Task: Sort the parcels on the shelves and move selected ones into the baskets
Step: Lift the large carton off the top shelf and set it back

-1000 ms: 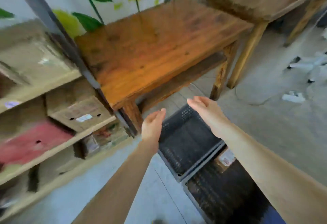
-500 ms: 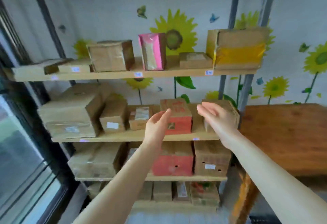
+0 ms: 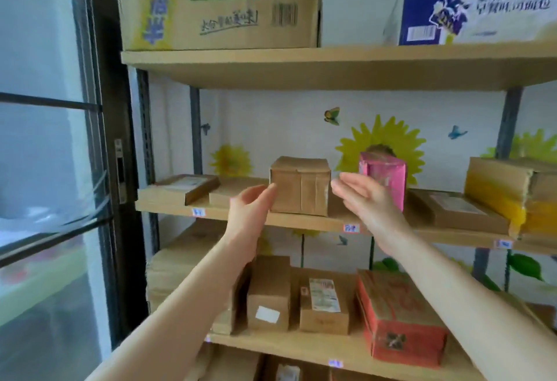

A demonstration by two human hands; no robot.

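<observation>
A brown cardboard parcel (image 3: 299, 188) taped down its front stands on the middle shelf (image 3: 304, 224). My left hand (image 3: 250, 209) is at its left side, fingertips at or just short of the box's edge. My right hand (image 3: 364, 197) is held open just right of the parcel, a small gap between fingers and box. Neither hand holds anything. A pink parcel (image 3: 382, 176) stands upright behind my right hand. No basket is in view.
Flat brown parcels (image 3: 187, 187) lie left on the same shelf; a flat box (image 3: 458, 212) and a yellow-taped box (image 3: 512, 194) lie right. Large cartons (image 3: 217, 4) fill the top shelf. Below stand small brown boxes (image 3: 268, 293) and a red box (image 3: 398, 317). A dark door frame (image 3: 114, 151) is at left.
The view swung from the floor baskets up to the shelves. Both open hands rose from the lower shelf level to either side of the brown parcel on the middle shelf.
</observation>
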